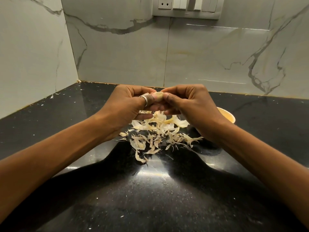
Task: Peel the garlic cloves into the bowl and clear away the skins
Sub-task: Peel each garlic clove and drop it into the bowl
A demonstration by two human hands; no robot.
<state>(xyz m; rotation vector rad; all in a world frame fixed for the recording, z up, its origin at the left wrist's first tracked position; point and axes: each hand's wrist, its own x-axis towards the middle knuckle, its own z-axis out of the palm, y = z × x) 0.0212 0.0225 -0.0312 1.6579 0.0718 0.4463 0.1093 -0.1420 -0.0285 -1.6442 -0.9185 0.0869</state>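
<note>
My left hand and right hand both pinch the clove, crosswise between them; the bowl sits nearer my right hand.

Dim, warm light. Glare pools on the near glossy desk, flanked by dark shadows. Wide-angle distortion bends the edges.

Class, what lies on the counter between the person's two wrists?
A loose heap of garlic skins, scattered on the black counter; the head view shows it.
</note>
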